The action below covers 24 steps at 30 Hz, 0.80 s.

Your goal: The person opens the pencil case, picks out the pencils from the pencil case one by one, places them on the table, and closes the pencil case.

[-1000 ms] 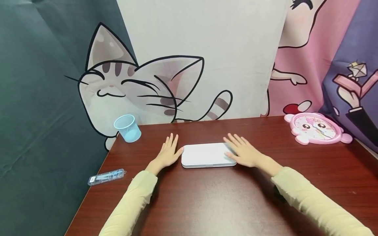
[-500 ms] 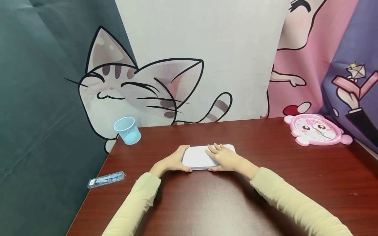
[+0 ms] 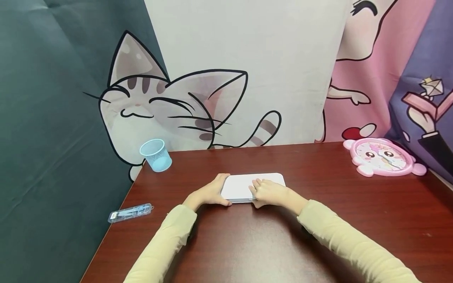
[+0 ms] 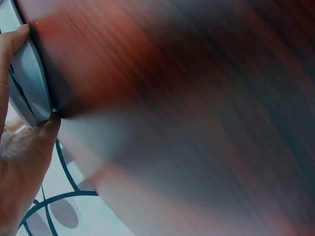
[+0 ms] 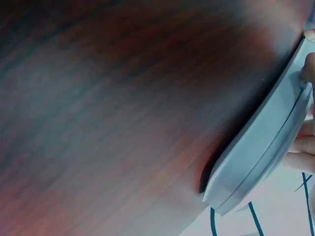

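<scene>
A flat white case (image 3: 237, 186) with rounded corners lies on the dark red wooden table, its lid down. My left hand (image 3: 209, 192) grips its left end, with the thumb at the front corner and fingers by the back one. Over the front part of the lid, my right hand (image 3: 270, 193) has its fingers bent, its thumb low at the front edge. A seam runs along the side of the case (image 5: 261, 147) in the right wrist view, with a fingertip right at it. In the left wrist view, fingers hold the rounded end of the case (image 4: 33, 78).
A light blue mesh cup (image 3: 157, 157) stands at the table's back left corner. Near the left edge lies a clear box with blue tools (image 3: 131, 212). A pink animal-shaped clock (image 3: 383, 157) lies at the back right. Printed cloth hangs behind the table (image 3: 318, 255).
Both hands came inward onto the case, the left taking hold of its left end. The right hand moved left over the lid, and its spread fingers then bent toward the front edge.
</scene>
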### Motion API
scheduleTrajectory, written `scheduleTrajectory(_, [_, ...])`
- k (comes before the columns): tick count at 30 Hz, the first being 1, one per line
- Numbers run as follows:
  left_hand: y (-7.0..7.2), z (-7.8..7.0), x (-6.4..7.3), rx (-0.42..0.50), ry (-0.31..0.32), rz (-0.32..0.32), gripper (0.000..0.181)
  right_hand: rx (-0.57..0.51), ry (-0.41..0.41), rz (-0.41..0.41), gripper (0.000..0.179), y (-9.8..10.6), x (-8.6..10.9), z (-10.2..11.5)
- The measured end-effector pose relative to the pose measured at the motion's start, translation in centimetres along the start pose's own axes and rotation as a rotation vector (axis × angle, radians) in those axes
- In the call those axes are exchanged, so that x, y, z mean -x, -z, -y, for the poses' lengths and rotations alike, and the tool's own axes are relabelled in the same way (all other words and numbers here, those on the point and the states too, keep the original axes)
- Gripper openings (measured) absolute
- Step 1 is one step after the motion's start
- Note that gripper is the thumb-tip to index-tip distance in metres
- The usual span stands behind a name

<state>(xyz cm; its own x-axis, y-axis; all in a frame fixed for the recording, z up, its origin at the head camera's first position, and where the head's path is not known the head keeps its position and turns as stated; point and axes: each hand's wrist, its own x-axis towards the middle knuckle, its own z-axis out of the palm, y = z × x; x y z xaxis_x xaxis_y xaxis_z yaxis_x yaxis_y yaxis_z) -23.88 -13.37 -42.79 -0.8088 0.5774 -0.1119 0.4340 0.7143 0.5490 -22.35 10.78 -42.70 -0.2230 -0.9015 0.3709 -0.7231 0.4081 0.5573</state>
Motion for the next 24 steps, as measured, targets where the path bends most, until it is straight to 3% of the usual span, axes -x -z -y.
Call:
scheduleTrajectory(2, [0.1,-0.1,-0.1,0.003,0.010,0.003,0.097,-0.075,-0.042,-0.007,0.037,0.1,0.3,-0.3])
scheduleTrajectory(4, [0.2,-0.1,0.0,0.010,0.021,0.007,0.098,-0.235,-0.120,0.042,0.041,0.3,0.9,-0.7])
scheduleTrajectory(7, [0.4,0.0,0.4,0.028,0.036,0.013,0.104,-0.538,-0.318,0.183,0.059,1.2,2.5,-1.7])
scheduleTrajectory(10, [0.5,0.1,1.1,0.058,0.038,0.006,0.112,-0.742,-0.519,0.289,0.077,2.0,4.8,-2.9])
scheduleTrajectory(12, [0.7,0.2,1.7,0.065,0.040,-0.016,0.115,-0.837,-0.627,0.302,0.081,2.2,6.2,-3.8])
scheduleTrajectory(15, [0.8,0.1,2.4,0.031,0.021,-0.103,0.119,-0.978,-0.769,0.235,0.074,2.3,7.1,-4.8])
scheduleTrajectory(20, [0.9,-0.5,2.2,-0.123,-0.072,-0.289,0.119,-0.951,-1.091,0.072,0.049,2.1,6.1,-5.8])
scheduleTrajectory(22, [0.7,-0.6,1.7,-0.188,-0.087,-0.315,0.120,-0.878,-1.196,0.032,0.044,1.9,5.6,-5.9])
scheduleTrajectory(24, [0.6,-0.6,1.1,-0.236,-0.085,-0.315,0.123,-0.826,-1.248,0.021,0.039,1.7,5.3,-5.7])
